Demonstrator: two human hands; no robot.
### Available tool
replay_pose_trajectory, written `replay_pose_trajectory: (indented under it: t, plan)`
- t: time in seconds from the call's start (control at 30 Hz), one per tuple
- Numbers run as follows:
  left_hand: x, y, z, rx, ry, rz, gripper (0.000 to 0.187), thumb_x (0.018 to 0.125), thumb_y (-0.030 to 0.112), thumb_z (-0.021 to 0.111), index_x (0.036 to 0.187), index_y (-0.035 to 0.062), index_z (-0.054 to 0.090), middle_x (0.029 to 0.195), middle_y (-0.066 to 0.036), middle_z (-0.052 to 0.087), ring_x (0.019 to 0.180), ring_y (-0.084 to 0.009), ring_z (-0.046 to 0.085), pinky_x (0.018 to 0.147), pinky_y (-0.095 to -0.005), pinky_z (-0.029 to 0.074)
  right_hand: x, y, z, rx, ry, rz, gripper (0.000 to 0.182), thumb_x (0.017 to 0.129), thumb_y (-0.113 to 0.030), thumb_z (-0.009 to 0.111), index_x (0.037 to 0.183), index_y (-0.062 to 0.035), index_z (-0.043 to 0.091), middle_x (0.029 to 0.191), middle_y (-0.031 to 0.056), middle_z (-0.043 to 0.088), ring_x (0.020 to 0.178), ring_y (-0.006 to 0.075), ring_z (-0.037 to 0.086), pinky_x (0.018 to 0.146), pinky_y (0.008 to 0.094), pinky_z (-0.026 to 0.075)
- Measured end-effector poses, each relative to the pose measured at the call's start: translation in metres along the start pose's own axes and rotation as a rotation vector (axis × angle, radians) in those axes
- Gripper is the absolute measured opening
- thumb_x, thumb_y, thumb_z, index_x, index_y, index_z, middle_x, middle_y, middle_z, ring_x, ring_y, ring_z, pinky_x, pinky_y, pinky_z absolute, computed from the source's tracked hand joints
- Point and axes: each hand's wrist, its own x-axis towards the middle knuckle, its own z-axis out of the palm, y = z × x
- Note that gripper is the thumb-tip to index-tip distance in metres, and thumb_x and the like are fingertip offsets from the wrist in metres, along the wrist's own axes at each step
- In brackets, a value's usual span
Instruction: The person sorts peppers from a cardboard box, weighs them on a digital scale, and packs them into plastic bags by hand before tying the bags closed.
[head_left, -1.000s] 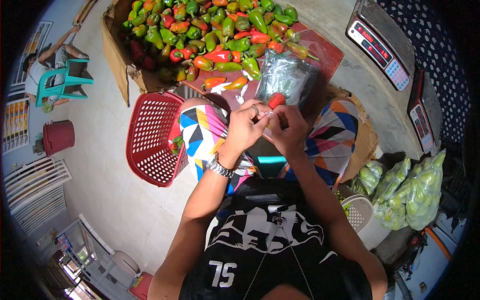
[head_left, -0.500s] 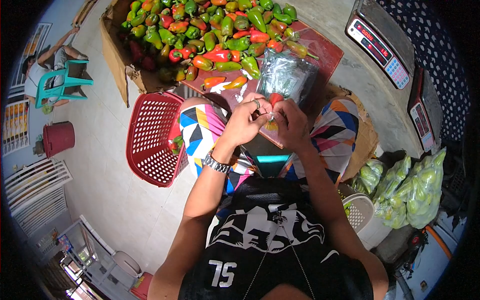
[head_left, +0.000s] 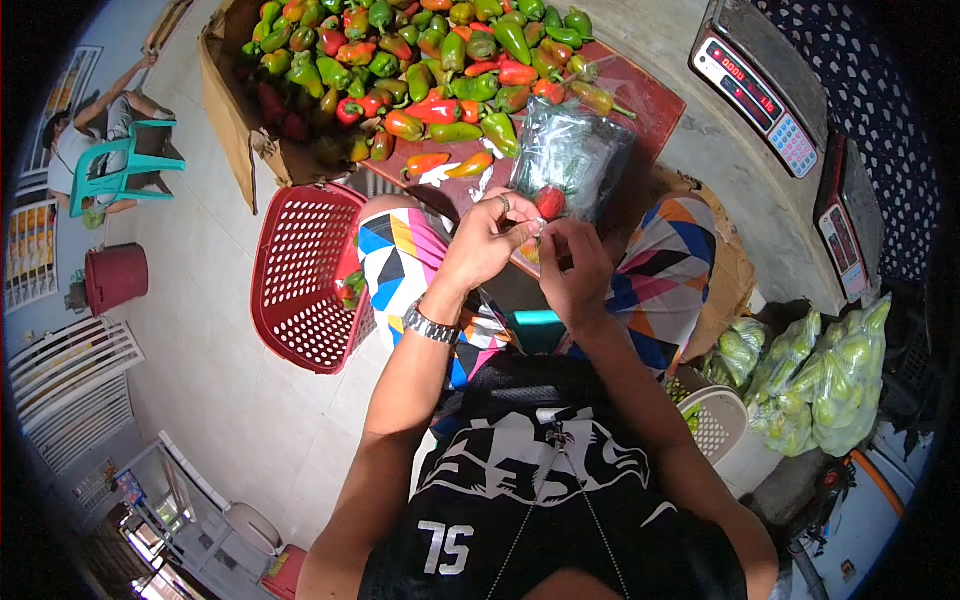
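Over the near edge of the red tabletop (head_left: 655, 105), both my hands meet at a small clear plastic bag with a red pepper (head_left: 549, 203) showing in it. My left hand (head_left: 488, 243) wears a ring and pinches the bag's gathered plastic from the left. From the right, my right hand (head_left: 577, 268) pinches the same plastic, with fingertips close to the left ones. The fingers partly hide the bag. Just beyond it lies a stack of clear plastic bags (head_left: 575, 150). Two loose orange-red peppers (head_left: 428, 163) rest on the table to the left.
A heap of green and red peppers (head_left: 430, 70) covers the far table, beside a cardboard box flap (head_left: 228, 110). A red basket (head_left: 300, 290) stands at my left. Digital scales (head_left: 755, 105) and bagged green vegetables (head_left: 845, 385) are to the right. A person sits on a teal chair (head_left: 125, 165).
My right hand has shifted slightly down and tilted, and its fingers have curled more. The red pepper now shows more clearly above the fingers. My left hand has barely moved.
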Motion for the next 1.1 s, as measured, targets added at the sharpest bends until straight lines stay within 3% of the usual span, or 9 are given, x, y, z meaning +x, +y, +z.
replay_pose_trajectory:
  t: [0.13,0.5,0.7,0.8,1.03,1.1]
  plan:
    - [0.000,-0.005,0.002,-0.008,0.039,-0.007,0.005,0.098,-0.003,0.070,0.103,-0.0025,0.069,0.101,-0.002,0.058,0.086,-0.0107,0.064,0.080,-0.0256,0.051,0.001,-0.004,0.001,-0.044,0.053,-0.071,0.014,0.091,-0.001,0.073,0.104,-0.0048,0.068,0.097,0.0099,0.066,0.081,0.0230,0.071,0.069,0.0341,0.058]
    - [-0.003,0.012,0.001,0.129,0.037,0.068,0.007,0.099,0.005,0.070,0.097,-0.0025,0.071,0.105,-0.004,0.062,0.098,-0.0138,0.060,0.088,-0.0297,0.049,0.000,-0.006,0.001,-0.030,0.047,0.076,0.017,0.090,-0.007,0.079,0.104,-0.0051,0.070,0.092,0.0085,0.068,0.072,0.0195,0.072,0.065,0.0340,0.058]
    - [-0.002,0.003,-0.001,0.111,0.035,0.100,0.004,0.097,-0.001,0.067,0.098,-0.0018,0.071,0.111,-0.005,0.063,0.093,-0.0117,0.062,0.080,-0.0258,0.050,0.002,-0.004,0.000,-0.028,0.017,0.069,0.018,0.088,-0.008,0.080,0.101,-0.0047,0.069,0.091,0.0092,0.068,0.074,0.0210,0.073,0.065,0.0343,0.057]
    - [-0.001,0.006,0.000,0.068,0.020,0.136,0.005,0.095,-0.003,0.066,0.097,-0.0019,0.071,0.106,-0.004,0.064,0.089,-0.0098,0.063,0.076,-0.0247,0.051,0.002,-0.004,0.001,-0.055,0.003,0.047,0.017,0.087,-0.008,0.079,0.099,-0.0048,0.068,0.089,0.0090,0.066,0.073,0.0223,0.071,0.065,0.0353,0.057]
    - [0.001,0.004,0.005,-0.082,0.098,-0.077,0.007,0.093,-0.006,0.065,0.096,-0.0020,0.070,0.100,-0.002,0.069,0.084,-0.0088,0.064,0.076,-0.0249,0.051,0.016,0.001,0.000,0.016,-0.063,-0.006,0.015,0.089,-0.011,0.079,0.095,-0.0041,0.067,0.084,0.0099,0.066,0.071,0.0206,0.069,0.063,0.0342,0.055]
    - [0.000,0.008,0.006,-0.112,0.099,-0.081,0.010,0.094,-0.005,0.064,0.100,-0.0024,0.071,0.104,-0.003,0.069,0.085,-0.0089,0.064,0.077,-0.0244,0.052,0.015,0.001,-0.002,0.166,-0.122,0.235,0.015,0.093,-0.015,0.078,0.095,-0.0029,0.069,0.084,0.0086,0.069,0.071,0.0164,0.068,0.063,0.0318,0.054]
